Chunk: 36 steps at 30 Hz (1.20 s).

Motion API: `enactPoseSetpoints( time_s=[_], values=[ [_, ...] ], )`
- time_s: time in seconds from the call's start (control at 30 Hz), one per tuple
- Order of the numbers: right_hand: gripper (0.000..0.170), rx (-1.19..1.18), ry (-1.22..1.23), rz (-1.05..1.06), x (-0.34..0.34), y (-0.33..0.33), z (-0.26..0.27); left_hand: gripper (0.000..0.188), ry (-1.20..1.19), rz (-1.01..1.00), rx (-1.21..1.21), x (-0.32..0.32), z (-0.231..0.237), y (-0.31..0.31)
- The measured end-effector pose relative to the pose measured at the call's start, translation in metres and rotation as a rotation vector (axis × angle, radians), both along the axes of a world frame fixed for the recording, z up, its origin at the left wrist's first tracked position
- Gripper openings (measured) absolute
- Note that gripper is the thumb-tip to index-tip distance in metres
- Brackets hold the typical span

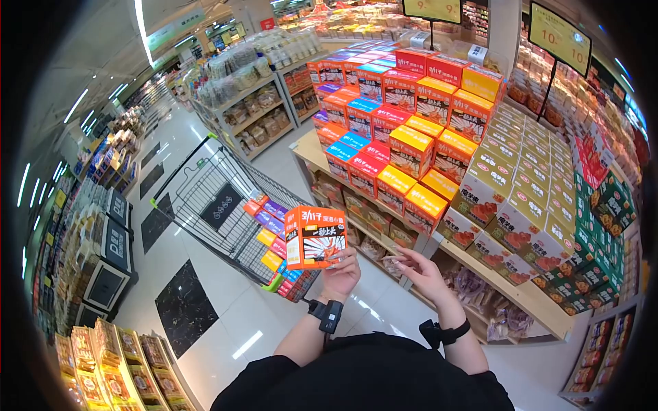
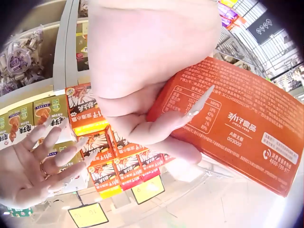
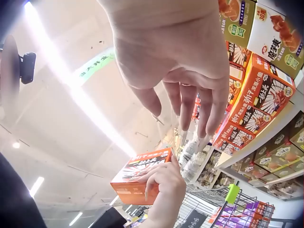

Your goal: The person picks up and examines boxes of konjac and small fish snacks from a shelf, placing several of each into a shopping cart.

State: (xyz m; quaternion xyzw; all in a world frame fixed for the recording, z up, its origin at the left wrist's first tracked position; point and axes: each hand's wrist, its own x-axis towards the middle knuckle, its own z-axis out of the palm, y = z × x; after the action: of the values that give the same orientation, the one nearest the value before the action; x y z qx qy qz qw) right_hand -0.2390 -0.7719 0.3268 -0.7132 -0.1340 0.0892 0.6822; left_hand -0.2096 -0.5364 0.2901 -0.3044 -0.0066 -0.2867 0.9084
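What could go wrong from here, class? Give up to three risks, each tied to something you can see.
The orange box could slip, since only the left hand holds it. If dropped, it might knock the boxes in the shopping cart nearby. The open right hand, close to the display stack, might nudge a front box off.

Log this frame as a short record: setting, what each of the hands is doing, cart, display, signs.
Setting: shop aisle, tiled floor
Left hand: holds an orange box
Right hand: open, holding nothing
Cart: beyond the left hand, small colorful boxes inside
Display: stacked orange, red and yellow-topped boxes beside olive-green boxes
Signs: two yellow price signs above the display
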Motion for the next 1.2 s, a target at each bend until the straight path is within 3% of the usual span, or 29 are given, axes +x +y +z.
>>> enactPoseSetpoints(
  time_s=[0.13,0.2,0.23,0.27,0.33,0.37,0.47,0.53,0.6,0.67,0.8,0.83,0.87,0.93,0.97,1.13,1.2],
  values=[
    [0.046,0.029,0.035,-0.020,-0.002,0.014,-0.003,0.022,-0.009,0.019,0.091,0.000,-0.012,0.017],
    [0.049,0.102,0.047,-0.022,0.000,0.022,-0.011,0.042,-0.124,0.247,0.516,-0.002,-0.008,0.027],
    [0.049,0.091,0.049,-0.023,0.001,0.027,-0.012,0.064,-0.175,0.284,0.773,0.002,-0.004,0.038],
    [0.052,0.152,0.079,-0.015,0.003,0.035,-0.011,0.069,-0.041,0.331,0.986,0.001,-0.001,0.047],
    [0.056,0.198,0.110,-0.011,0.005,0.052,-0.008,0.072,-0.156,0.313,1.231,0.007,-0.015,0.070],
    [0.059,0.258,0.152,-0.033,0.006,0.062,-0.007,0.072,-0.156,0.311,1.218,0.006,-0.020,0.079],
    [0.067,0.307,0.220,-0.034,0.014,0.086,-0.007,0.065,-0.269,0.305,1.391,0.000,0.000,0.100],
    [0.070,0.316,0.270,-0.034,0.019,0.109,-0.010,0.059,-0.388,0.312,1.646,-0.001,0.013,0.115],
    [0.075,0.262,0.296,-0.055,0.022,0.129,-0.016,0.060,-0.381,0.270,1.667,0.001,0.010,0.133],
    [0.069,0.127,0.346,-0.100,0.023,0.148,-0.013,0.063,-0.511,0.215,1.855,0.005,0.008,0.149],
    [0.070,0.132,0.546,-0.074,0.028,0.175,-0.013,0.074,-0.510,0.020,1.864,0.008,0.029,0.181],
    [0.078,0.030,0.499,-0.135,0.029,0.186,-0.013,0.063,-0.608,0.322,1.963,0.012,0.008,0.182],
    [0.078,0.024,0.504,-0.133,0.031,0.193,-0.010,0.063,-0.600,0.320,1.959,0.014,0.002,0.194],
    [0.086,-0.080,0.734,-0.015,0.033,0.208,0.007,0.068,-0.551,-0.291,2.001,0.012,0.036,0.213],
    [0.103,-0.086,0.730,-0.073,0.032,0.217,0.001,0.079,-0.628,-0.416,2.024,0.020,0.015,0.224],
    [0.099,-0.144,0.872,0.042,0.036,0.238,-0.016,0.090,-0.603,-0.584,2.003,0.029,0.012,0.255],
    [0.099,-0.091,0.938,0.080,0.034,0.246,-0.012,0.090,-0.668,-0.715,1.892,0.035,0.011,0.266]
  ],
)
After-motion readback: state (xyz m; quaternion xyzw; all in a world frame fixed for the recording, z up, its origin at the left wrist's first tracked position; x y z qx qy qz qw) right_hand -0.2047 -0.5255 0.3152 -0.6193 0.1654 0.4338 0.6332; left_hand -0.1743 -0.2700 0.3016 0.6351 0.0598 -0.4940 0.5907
